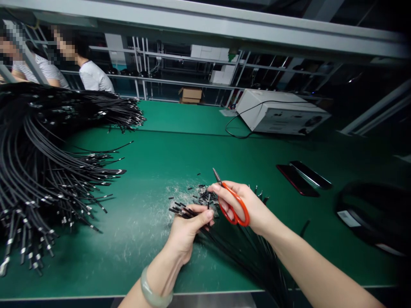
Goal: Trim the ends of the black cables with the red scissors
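On the left, a pile of black cables is lying on the bench, its ends fanning out; a brushing sleeve or forearm could be snagging them. The left hand's fingers are gripping a bundle of thin cables with its tips sticking out; a loose pinch could be letting them slip out of line. Black scraps are lying just beyond, where short ends could be getting mixed in. The right hand's fingers are gripping orange-handled scissors; with both hands working so close, a careless turn could be nicking the left fingertips.
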`<state>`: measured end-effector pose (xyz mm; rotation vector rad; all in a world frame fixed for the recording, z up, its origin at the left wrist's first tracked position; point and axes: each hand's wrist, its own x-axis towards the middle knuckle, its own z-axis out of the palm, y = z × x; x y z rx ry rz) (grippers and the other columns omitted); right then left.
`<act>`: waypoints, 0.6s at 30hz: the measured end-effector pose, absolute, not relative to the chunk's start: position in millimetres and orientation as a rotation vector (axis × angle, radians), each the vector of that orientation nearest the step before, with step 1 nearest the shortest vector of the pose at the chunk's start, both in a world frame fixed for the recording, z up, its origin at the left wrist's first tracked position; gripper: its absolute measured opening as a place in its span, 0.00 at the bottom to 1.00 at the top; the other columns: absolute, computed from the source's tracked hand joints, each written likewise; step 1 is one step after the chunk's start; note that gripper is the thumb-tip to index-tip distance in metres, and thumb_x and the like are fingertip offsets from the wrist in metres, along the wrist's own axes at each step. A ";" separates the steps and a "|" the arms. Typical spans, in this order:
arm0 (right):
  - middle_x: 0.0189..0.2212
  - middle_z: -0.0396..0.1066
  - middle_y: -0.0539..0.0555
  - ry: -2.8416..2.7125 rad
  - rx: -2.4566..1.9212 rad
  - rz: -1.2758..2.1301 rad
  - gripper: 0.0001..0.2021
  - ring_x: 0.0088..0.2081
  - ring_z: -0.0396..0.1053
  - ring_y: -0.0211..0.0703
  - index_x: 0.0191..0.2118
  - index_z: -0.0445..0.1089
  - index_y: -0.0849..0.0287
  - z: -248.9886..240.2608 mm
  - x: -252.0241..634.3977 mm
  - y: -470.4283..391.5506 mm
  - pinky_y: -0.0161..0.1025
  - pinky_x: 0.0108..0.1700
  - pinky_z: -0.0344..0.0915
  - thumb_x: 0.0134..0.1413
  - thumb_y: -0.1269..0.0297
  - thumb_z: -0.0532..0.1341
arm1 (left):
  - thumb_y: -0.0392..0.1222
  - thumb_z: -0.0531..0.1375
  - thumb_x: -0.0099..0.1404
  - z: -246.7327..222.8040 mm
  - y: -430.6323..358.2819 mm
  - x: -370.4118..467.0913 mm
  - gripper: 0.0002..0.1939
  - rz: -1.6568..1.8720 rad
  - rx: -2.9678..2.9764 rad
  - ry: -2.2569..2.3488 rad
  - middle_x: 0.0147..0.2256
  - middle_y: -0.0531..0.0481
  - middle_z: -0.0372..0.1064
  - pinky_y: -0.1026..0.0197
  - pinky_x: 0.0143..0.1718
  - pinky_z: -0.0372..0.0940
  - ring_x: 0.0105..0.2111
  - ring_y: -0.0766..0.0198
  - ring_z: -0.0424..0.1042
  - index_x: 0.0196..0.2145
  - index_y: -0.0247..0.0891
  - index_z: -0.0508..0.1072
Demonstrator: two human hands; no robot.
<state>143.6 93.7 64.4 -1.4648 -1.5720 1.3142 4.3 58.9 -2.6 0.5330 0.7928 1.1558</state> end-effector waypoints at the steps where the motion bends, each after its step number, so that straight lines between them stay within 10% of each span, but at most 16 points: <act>1: 0.14 0.57 0.44 -1.587 -1.489 1.273 0.16 0.12 0.55 0.31 0.31 0.62 0.59 63.4 141.2 89.4 0.29 0.14 0.51 0.51 0.49 0.56 | 0.41 0.69 0.46 -3.3 58.9 4.8 0.14 1.161 0.527 0.801 0.22 0.50 0.70 0.65 0.28 0.60 0.24 0.66 0.68 0.29 0.33 0.72; 9: 0.18 0.64 0.51 -1.992 -1.774 0.327 0.11 0.18 0.56 0.36 0.26 0.64 0.57 54.2 126.4 69.8 0.33 0.21 0.50 0.51 0.55 0.55 | 0.41 0.69 0.47 -9.6 59.3 10.8 0.13 1.294 0.582 0.895 0.22 0.52 0.69 0.66 0.26 0.59 0.22 0.68 0.66 0.25 0.33 0.69; 18: 0.18 0.65 0.51 -2.074 -1.790 0.260 0.08 0.18 0.57 0.37 0.25 0.63 0.56 53.7 123.1 70.7 0.33 0.22 0.49 0.50 0.59 0.54 | 0.43 0.69 0.45 -10.0 60.2 9.8 0.14 1.299 0.595 0.964 0.21 0.51 0.69 0.65 0.25 0.59 0.21 0.67 0.66 0.25 0.33 0.70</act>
